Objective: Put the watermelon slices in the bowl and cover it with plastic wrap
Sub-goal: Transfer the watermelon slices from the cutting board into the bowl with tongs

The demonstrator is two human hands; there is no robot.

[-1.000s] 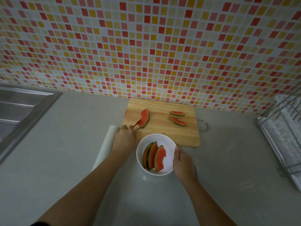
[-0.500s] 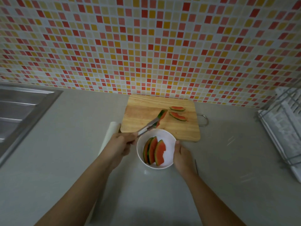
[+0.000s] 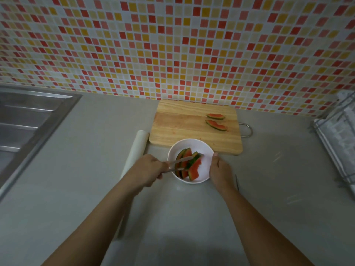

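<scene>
Grey countertop (image 3: 192, 217) fills the near field, with both bare forearms extended over it. Left hand (image 3: 148, 169) is curled round the handles of metal tongs (image 3: 179, 163) and squeezes them narrow. The tong tips are closed on the green rind of the held slice (image 3: 196, 169) of watermelon, which sits inside the white bowl (image 3: 206, 150). Whether it bears on the bowl floor cannot be determined. Standing slices (image 3: 184, 155) lean on edge in the left part of the same bowl, touching the held one. Right hand (image 3: 221, 169) grips the bowl's right rim, thumb on the lip; its fingers are hidden.

Plastic wrap roll (image 3: 138, 148) lies on the counter left of the bowl, partly behind the left hand. Its far end is just beside the wooden cutting board (image 3: 182, 127). The bowl's far rim overlaps the board's near edge in this view. Two thin slices (image 3: 215, 116) lie apart near the board's right end. Steel sink (image 3: 28, 121) sits at left and a dish rack (image 3: 342, 143) at right. Mosaic tile wall (image 3: 172, 45) closes the background.
</scene>
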